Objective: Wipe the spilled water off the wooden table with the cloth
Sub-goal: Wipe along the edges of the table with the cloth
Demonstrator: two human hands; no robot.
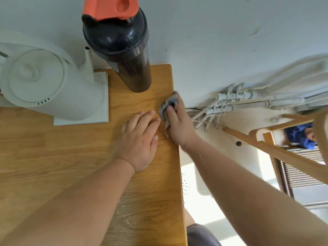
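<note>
1. The right hand [177, 121] has its fingers curled tight round the gray cloth [162, 110], at the edge of the wooden table [71, 157].
2. The left hand [140, 141] lies flat just beside it, fingers straight.
3. Past the fingertips stands a dark bottle [124, 55].

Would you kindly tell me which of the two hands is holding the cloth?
The right hand grips the grey cloth near the right edge of the wooden table; the left hand lies flat on the wood beside it, holding nothing.
</note>
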